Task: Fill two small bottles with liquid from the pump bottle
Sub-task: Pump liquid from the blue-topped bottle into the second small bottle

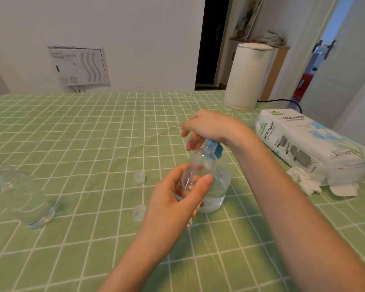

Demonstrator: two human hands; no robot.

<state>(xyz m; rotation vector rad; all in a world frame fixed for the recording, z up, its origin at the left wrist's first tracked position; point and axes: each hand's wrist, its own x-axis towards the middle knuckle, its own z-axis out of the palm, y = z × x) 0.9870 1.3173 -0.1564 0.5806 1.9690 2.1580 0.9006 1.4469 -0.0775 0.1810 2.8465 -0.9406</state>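
Note:
A clear pump bottle (218,192) with a blue pump head (216,149) stands at the middle of the green checked table (93,127), partly filled with clear liquid. My right hand (207,126) rests on top of the pump head, fingers hanging loosely down in front. My left hand (177,199) grips a small clear bottle (200,165), held tilted with its mouth up by the pump's spout. Two small clear caps (139,177) (138,213) lie on the cloth just left of my left hand. I see only one small bottle.
A clear glass vessel (23,199) lies on its side at the left. A tissue paper pack (310,144) with crumpled tissues (303,182) sits at the right. A white kettle (248,76) with a black cord stands at the far right.

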